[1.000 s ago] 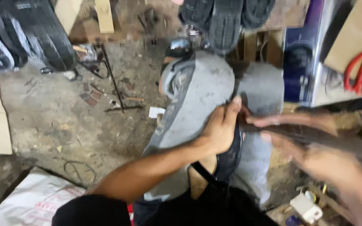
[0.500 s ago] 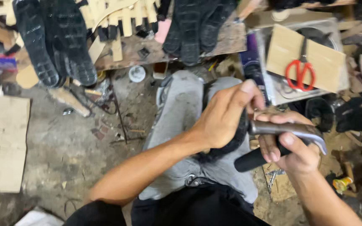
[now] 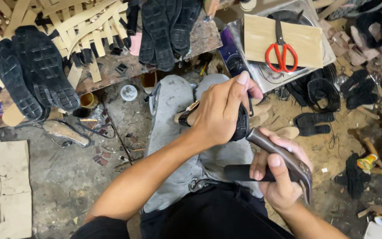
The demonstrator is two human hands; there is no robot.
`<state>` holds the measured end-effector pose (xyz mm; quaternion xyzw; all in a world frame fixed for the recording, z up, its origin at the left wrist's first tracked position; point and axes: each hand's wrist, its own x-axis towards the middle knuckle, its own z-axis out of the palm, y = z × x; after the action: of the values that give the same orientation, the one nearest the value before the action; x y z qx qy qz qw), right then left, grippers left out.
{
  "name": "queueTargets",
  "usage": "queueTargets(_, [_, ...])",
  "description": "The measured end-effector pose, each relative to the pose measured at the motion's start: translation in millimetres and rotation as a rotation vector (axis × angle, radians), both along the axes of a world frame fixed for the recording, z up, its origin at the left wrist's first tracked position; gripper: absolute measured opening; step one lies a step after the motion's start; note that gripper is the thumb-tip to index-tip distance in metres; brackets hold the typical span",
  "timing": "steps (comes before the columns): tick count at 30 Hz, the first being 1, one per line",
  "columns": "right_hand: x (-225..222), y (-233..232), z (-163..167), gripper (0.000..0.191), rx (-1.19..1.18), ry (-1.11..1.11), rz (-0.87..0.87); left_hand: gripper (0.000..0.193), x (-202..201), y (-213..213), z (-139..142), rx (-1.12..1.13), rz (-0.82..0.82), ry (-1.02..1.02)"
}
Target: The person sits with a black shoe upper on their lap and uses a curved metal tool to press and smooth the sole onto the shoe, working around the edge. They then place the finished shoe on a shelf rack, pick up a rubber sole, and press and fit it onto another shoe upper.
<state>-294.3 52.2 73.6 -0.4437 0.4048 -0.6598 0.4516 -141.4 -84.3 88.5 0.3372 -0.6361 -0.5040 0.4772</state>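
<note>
the left hand (image 3: 219, 113) closes its fingers around a black leather shoe (image 3: 239, 124) resting on the lap, while the right hand (image 3: 279, 177) grips dark metal lasting pliers (image 3: 284, 161) just beside it.

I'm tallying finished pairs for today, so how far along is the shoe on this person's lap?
Done: black studded soles lie finished on the bench. In hand: the left hand presses a black shoe on the lap, sole side hidden, while the right hand grips metal pincers close beside it. Left, apparently: this shoe's bottom work; more black pieces wait on the floor.
</note>
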Motion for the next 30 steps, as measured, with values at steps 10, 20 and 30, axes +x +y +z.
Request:
queueTargets(10, [-22,3,61,0.028,0.077,0.945,0.032,0.052,-11,17,-6,-0.052,0.075,-0.023])
queueTargets(20, [-26,24,35,0.026,0.229,0.574,0.004,0.048,-3,28,-1,-0.032,0.009,0.011])
queueTargets(30, [-2,10,45,0.030,0.323,-0.390,0.145,0.043,4,39,0,-0.131,-0.019,-0.071])
